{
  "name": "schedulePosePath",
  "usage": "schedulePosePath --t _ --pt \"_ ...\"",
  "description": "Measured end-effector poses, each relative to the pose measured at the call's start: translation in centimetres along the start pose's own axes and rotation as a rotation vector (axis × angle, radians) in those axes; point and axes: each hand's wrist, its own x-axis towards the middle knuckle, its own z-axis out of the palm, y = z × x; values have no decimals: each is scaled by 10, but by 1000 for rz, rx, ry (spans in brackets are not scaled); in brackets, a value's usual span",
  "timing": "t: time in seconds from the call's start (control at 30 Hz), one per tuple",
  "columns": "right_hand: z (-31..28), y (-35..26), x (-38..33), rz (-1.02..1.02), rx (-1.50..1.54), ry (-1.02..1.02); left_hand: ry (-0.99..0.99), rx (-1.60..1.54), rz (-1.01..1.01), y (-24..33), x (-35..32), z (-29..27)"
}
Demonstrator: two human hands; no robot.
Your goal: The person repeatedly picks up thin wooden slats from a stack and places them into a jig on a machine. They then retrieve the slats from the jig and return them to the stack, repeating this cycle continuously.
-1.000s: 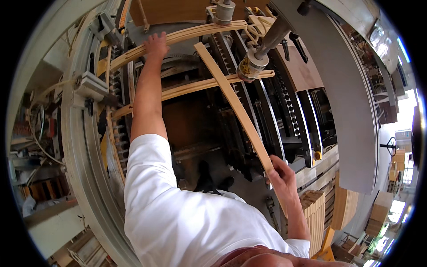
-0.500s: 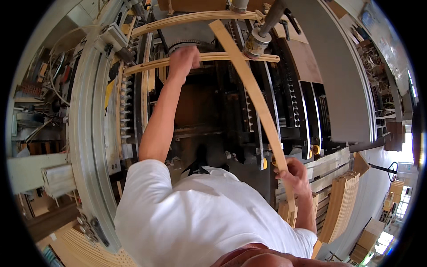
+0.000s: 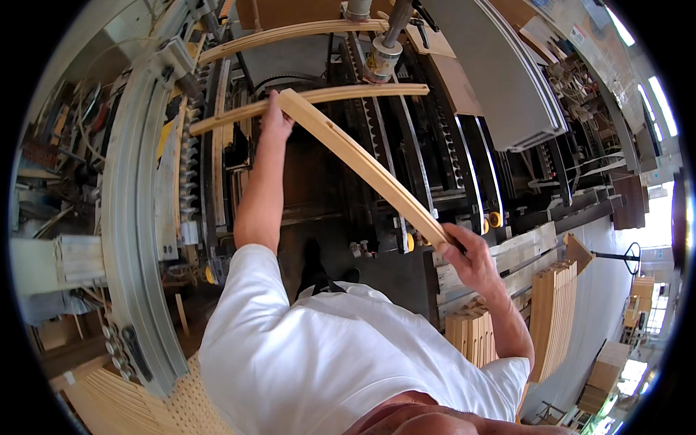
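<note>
A long pale wooden slat (image 3: 366,168) with a groove along its edge slants across the machine in front of me. My right hand (image 3: 469,255) grips its near end, thumb and fingers wrapped around the wood. At the far end, my left hand (image 3: 277,119) closes on the slat, its fingers partly hidden behind the wood. Just beyond the left hand, a second curved slat (image 3: 348,92) lies crosswise on the machine, under a cylindrical clamp (image 3: 383,59). Farther back rests another curved slat (image 3: 290,33).
Dark machine rails (image 3: 418,156) run lengthwise beneath the held slat. A grey beam (image 3: 127,239) borders my left, and a large grey panel (image 3: 482,76) stands at the far right. Stacked wooden pieces (image 3: 554,312) sit by a pallet (image 3: 525,250) on my right.
The held slat has turned, its far end swinging left to my left hand. That hand has moved off the crosswise slat onto the held one. My right hand now holds its near end.
</note>
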Motion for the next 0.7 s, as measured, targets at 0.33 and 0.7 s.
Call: schedulePosePath --t 0.33,0.7 --pt "26 10 83 -311 -202 7 231 -315 -483 -29 -385 47" --pt "146 31 265 -664 -296 168 228 103 -679 6 -566 -25"
